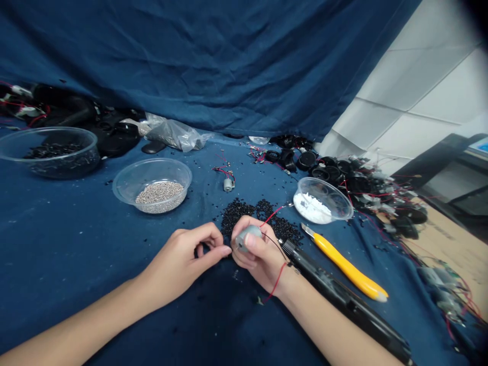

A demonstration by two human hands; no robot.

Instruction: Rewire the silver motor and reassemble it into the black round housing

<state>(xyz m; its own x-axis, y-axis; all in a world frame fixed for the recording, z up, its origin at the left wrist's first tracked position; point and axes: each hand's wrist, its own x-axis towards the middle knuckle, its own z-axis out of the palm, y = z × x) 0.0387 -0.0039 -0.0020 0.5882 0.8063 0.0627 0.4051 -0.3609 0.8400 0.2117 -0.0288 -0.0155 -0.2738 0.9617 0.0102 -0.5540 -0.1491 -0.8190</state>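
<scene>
The right hand (257, 254) grips a small motor (247, 238), the left hand (177, 267) pinched narrowly beside it; a tug could snag its thin wires (272, 216) in the black pellets (236, 213) at twelve o'clock.

The left hand (179, 267) and right hand (259, 254) show short fingernails (226, 250), with 2 bare forearms (76, 328) behind them

Worn on the head, looking forward and down from just behind and above the fingers (211, 252), close over the blue-cloth worktop (76, 244), with forearms (82, 320) rising from the bottom edge and draped blue cloth (190, 61) beyond.
</scene>
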